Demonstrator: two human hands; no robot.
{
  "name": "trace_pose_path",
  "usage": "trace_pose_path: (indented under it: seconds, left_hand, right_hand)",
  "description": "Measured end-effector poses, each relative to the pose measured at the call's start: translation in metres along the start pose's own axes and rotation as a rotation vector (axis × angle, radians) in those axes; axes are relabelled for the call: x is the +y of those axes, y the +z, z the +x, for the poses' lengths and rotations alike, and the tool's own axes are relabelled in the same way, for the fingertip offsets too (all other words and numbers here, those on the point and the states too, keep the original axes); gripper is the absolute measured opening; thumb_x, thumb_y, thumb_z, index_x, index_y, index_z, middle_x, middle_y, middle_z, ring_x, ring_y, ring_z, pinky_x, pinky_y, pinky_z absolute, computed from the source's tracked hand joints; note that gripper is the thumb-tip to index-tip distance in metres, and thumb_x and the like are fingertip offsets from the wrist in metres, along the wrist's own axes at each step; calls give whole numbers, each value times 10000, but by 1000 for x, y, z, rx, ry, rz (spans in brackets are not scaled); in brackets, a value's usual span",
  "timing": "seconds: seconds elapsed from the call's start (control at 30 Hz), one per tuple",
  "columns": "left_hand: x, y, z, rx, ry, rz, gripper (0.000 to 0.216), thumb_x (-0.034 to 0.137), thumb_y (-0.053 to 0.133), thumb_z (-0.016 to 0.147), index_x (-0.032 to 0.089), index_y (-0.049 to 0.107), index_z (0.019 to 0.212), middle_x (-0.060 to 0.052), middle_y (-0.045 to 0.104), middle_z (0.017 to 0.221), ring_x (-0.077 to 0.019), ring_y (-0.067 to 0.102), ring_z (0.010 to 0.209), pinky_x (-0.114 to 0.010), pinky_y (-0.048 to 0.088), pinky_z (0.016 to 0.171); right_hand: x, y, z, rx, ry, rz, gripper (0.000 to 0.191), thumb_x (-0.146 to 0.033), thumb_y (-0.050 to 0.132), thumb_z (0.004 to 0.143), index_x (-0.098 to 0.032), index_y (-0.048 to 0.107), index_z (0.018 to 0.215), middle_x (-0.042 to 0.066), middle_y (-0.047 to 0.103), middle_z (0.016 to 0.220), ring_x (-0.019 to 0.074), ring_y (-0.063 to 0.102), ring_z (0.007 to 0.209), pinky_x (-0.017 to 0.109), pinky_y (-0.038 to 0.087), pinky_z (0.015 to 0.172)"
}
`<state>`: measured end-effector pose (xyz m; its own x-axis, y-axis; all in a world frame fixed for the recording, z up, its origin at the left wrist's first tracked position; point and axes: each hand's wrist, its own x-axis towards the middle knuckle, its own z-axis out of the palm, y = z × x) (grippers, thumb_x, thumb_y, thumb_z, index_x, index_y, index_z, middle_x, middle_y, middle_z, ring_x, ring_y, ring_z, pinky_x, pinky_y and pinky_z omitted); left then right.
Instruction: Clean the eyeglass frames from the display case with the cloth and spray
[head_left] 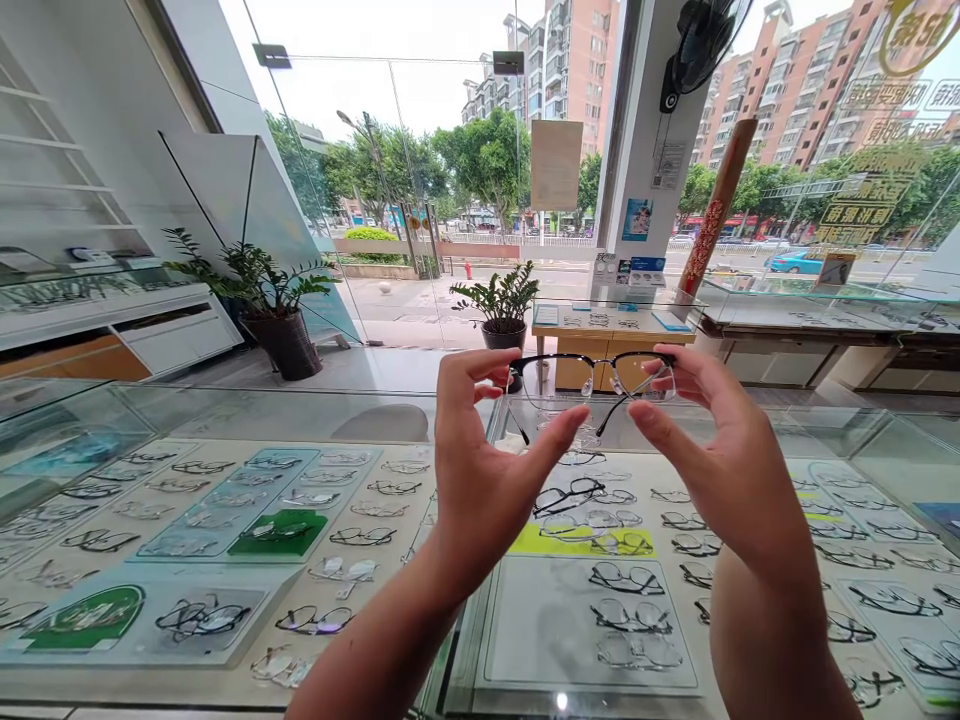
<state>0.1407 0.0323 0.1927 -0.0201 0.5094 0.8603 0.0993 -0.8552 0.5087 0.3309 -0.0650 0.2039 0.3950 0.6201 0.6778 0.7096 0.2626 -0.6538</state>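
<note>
I hold a pair of black-rimmed glasses (592, 378) up at chest height, above a glass display counter (225, 410). My left hand (487, 460) pinches the left end of the frame between fingers and thumb. My right hand (705, 450) grips the right end the same way. The temples hang folded down behind the lenses. Under the counter glass lie several rows of glasses (615, 580) on white and green trays.
Two potted plants (274, 300) (504, 305) stand on the floor beyond the counter. A small wooden display table (611, 335) sits by the window, more glass counters (825, 310) run along the right. A fan (701, 45) hangs overhead.
</note>
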Motion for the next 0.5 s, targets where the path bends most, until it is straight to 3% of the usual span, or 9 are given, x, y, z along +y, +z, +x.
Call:
trace_pose_path:
  seconds: [0.5]
  left_hand:
    - [0, 0, -1, 0, -10, -9, 606, 393, 991, 784, 297, 652, 1278, -57, 658, 1203, -225, 630, 1039, -423, 564, 944]
  right_hand:
    - [-1, 0, 0, 0, -4, -9, 639, -666, 776, 947, -284, 663, 1447, 145, 771, 1378, 361, 741, 1228, 591, 619, 1040]
